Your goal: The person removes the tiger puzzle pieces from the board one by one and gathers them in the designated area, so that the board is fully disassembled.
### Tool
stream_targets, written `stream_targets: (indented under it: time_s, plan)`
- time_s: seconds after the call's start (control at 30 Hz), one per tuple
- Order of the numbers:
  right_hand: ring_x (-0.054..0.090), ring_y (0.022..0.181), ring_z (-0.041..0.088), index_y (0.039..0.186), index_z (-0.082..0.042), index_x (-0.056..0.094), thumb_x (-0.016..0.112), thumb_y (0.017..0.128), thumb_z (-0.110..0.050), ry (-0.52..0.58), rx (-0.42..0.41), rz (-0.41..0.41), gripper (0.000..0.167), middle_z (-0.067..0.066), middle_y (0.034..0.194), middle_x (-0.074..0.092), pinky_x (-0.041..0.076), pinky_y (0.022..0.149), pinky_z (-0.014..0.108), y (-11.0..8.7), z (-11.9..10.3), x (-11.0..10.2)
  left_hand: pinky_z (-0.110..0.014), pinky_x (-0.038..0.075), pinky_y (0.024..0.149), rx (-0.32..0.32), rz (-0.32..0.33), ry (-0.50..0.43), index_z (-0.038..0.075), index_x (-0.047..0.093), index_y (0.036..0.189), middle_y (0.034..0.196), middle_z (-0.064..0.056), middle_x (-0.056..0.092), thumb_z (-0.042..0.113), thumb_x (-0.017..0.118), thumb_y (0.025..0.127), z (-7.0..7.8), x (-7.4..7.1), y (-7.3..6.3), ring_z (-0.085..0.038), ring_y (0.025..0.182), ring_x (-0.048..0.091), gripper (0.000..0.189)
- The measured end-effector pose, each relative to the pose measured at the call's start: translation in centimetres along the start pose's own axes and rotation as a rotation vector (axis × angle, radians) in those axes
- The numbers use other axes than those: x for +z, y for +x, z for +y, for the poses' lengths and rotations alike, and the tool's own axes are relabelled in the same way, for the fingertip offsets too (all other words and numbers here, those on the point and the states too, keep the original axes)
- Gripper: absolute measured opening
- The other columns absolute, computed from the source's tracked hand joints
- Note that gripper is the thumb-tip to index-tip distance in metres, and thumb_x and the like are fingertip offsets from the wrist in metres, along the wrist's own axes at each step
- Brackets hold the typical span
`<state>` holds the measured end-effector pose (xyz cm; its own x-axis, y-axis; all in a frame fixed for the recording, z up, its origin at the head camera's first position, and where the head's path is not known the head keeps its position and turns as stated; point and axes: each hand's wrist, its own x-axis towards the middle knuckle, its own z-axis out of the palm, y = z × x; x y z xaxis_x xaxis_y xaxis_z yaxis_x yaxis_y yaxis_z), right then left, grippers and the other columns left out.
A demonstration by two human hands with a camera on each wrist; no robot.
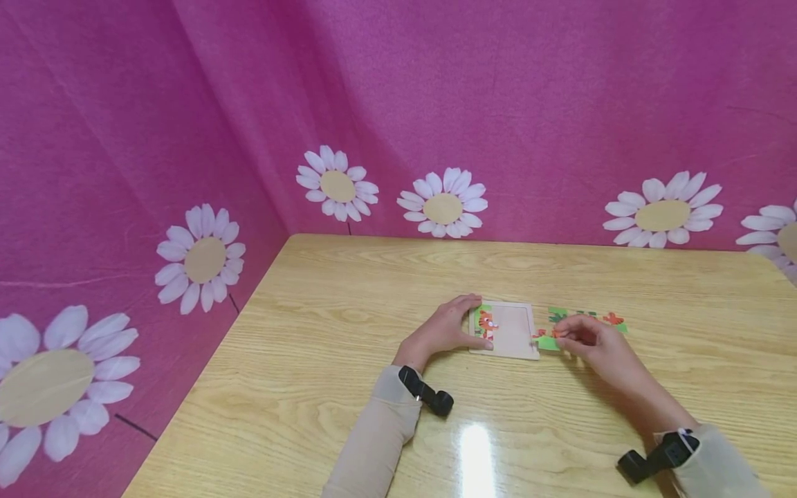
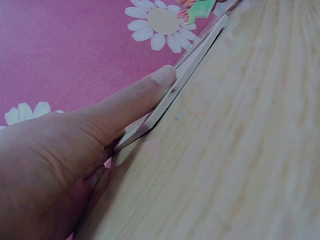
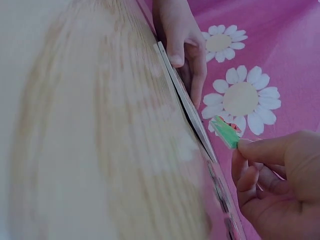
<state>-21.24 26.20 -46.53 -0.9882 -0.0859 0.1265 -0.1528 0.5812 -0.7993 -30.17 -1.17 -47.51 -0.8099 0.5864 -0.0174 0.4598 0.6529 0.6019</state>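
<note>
A square wooden puzzle tray (image 1: 515,333) lies on the table, its left column filled with pieces showing an orange tiger's face (image 1: 486,323) on green. My left hand (image 1: 438,328) grips the tray's left end, with the thumb (image 2: 157,82) on the front rim and the fingers at the far corner. Just off the tray's right edge, my right hand (image 1: 602,351) pinches a green and orange puzzle piece (image 3: 227,133) between thumb and fingers. In the right wrist view that piece is held above the table, tilted.
Several loose puzzle pieces (image 1: 557,313) lie right of the tray, partly hidden behind the right hand; one bears an orange-red shape (image 1: 614,319). The wooden table (image 1: 349,304) meets a pink curtain (image 1: 498,104) with white daisies at the back and left.
</note>
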Motion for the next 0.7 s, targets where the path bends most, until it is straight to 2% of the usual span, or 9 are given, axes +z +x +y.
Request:
stream_targets:
  time_s: [0.17, 0.3, 0.53, 0.7]
  plan:
    - [0.053, 0.078, -0.006, 0.11, 0.002, 0.064, 0.065, 0.093, -0.009, 0.02, 0.017, 0.017, 0.02, -0.013, 0.091, 0.062, 0.049, 0.063, 0.015, -0.2, 0.4, -0.5, -0.034, 0.029, 0.123, -0.01, -0.004, -0.008, 0.016, 0.04, 0.15, 0.159, 0.001, 0.035, 0.044, 0.082, 0.077, 0.1, -0.1, 0.0, -0.019, 0.148, 0.032, 0.088]
    - [0.054, 0.078, -0.006, 0.109, 0.002, 0.064, 0.065, 0.093, -0.009, 0.007, 0.021, 0.039, 0.019, -0.012, 0.092, 0.063, 0.049, 0.063, 0.015, -0.5, 0.6, -0.9, -0.034, 0.029, 0.123, -0.01, -0.001, -0.007, 0.016, 0.04, 0.15, 0.159, 0.001, 0.035, 0.044, 0.082, 0.077, 0.1, 0.0, -0.1, -0.019, 0.148, 0.033, 0.088]
    - [0.053, 0.078, -0.007, 0.109, 0.0, 0.063, 0.064, 0.095, -0.013, -0.026, 0.019, 0.051, 0.02, -0.023, 0.09, 0.058, 0.048, 0.062, 0.015, -1.0, 1.3, -1.8, -0.034, 0.029, 0.123, -0.009, -0.003, -0.006, 0.016, 0.04, 0.15, 0.159, 0.002, 0.034, 0.044, 0.081, 0.077, 0.0, 0.0, -0.1, -0.019, 0.148, 0.032, 0.088]
    - [0.054, 0.076, -0.006, 0.109, 0.001, 0.062, 0.064, 0.094, -0.013, -0.021, 0.003, 0.062, 0.02, -0.025, 0.088, 0.059, 0.047, 0.06, 0.016, -1.4, 1.9, -2.4, -0.033, 0.029, 0.123, -0.008, -0.004, -0.012, 0.016, 0.04, 0.15, 0.159, 0.002, 0.034, 0.044, 0.081, 0.077, 0.0, 0.0, 0.0, -0.018, 0.148, 0.032, 0.088]
